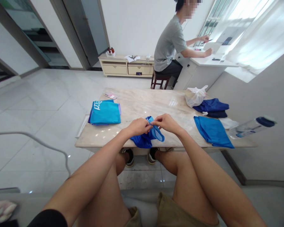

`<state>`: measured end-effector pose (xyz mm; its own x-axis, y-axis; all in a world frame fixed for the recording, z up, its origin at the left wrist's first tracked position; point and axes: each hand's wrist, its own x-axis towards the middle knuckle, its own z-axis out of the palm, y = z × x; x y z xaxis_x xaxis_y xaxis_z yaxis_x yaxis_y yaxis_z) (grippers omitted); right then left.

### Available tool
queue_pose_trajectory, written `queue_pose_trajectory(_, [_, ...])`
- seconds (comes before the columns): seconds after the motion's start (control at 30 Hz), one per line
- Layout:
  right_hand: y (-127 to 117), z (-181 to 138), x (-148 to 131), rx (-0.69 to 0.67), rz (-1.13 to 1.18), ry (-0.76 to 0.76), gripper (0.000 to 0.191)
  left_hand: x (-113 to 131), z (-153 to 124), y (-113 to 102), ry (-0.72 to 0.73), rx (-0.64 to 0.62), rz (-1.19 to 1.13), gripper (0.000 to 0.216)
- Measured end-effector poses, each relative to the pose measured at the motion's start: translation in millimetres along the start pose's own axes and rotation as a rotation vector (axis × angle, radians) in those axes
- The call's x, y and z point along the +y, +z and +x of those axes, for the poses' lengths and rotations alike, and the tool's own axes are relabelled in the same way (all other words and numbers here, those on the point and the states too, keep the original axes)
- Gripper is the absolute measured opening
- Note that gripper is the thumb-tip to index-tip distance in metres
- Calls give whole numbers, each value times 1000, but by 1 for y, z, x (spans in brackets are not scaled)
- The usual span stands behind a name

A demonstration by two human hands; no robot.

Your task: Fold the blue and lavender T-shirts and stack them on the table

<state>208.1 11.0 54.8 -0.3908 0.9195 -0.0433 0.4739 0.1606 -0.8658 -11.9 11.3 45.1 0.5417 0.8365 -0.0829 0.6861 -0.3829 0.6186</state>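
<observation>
Both hands meet over a bunched blue cloth piece (143,141) near the front edge of the marble-topped table (142,104). A lighter blue part of it (158,135) hangs open below my fingers. My left hand (140,126) pinches the upper edge of the cloth. Close beside it, my right hand (166,122) pinches the same edge between thumb and fingers. What exactly the fingertips hold at that edge is too small to make out. A folded stack of turquoise cloth (106,112) with white lettering lies to the left.
On the right are a folded blue cloth (211,130), dark blue cloths (211,105), a white plastic bag (196,95) and a clear water bottle (252,127). A pink phone-like item (111,96) lies at the back left. Beyond, a person (170,44) sits at a white desk (208,61).
</observation>
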Motion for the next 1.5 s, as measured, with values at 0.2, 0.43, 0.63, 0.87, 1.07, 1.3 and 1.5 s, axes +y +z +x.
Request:
queue_pose_trajectory(0.2, [1, 1, 13, -94, 54, 31, 47, -5, -4, 2, 43, -131, -177, 42])
queue_pose_trajectory(0.43, [4, 4, 18, -222, 202, 81, 58, -3, -7, -3, 45, -51, -145, 38])
queue_pose_trajectory(0.63, [4, 6, 2, -18, 433, 119, 53, 3, -10, -25, 15, 232, -149, 47])
queue_pose_trajectory(0.87, [15, 15, -12, 180, 553, -13, 51, 18, -14, -19, -64, 326, -137, 41])
queue_pose_trajectory(1.07, [15, 18, 1, 295, 77, -224, 67, 24, -39, -56, -37, 569, -590, 27])
queue_pose_trajectory(1.3, [56, 30, -3, -39, -228, -244, 23, 31, -71, -67, -1, 354, -1064, 43])
queue_pose_trajectory(1.5, [37, 29, -25, 150, -235, -273, 18, -13, -58, -87, -296, 1120, -1158, 14])
